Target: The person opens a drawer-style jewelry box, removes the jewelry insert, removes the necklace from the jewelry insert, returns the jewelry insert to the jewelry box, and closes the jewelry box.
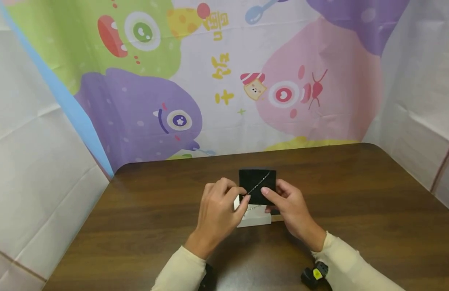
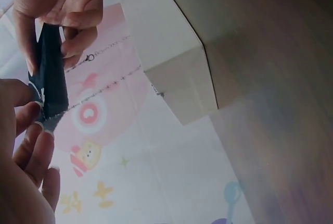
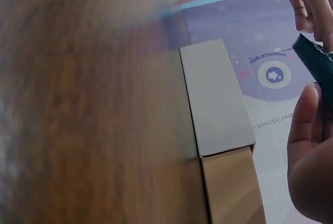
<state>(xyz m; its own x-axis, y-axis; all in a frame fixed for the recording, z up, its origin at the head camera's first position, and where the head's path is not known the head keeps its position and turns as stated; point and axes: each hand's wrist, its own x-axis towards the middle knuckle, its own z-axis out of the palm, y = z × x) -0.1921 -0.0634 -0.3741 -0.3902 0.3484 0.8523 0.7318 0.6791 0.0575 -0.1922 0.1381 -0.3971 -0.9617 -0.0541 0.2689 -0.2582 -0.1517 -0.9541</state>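
A thin black square pad (image 1: 250, 178) is held over a white box (image 1: 254, 221) in the head view. Across its face runs a fine silver chain (image 1: 260, 182) on a diagonal. My right hand (image 1: 293, 204) grips the pad at its right side, thumb on the front and fingers behind. At the lower left corner, my left hand (image 1: 218, 206) pinches the chain against the pad between thumb and fingers. Two strands of chain, one with a small clasp (image 2: 89, 57), hang from the pad to the white box in the left wrist view. Their lower ends are hidden by the box wall.
A brown cardboard piece (image 3: 231, 182) adjoins the white box at one end. Both rest on a dark wooden table (image 1: 155, 218). Behind the table hangs a cartoon-printed cloth (image 1: 224, 125), with pale sheets at both sides.
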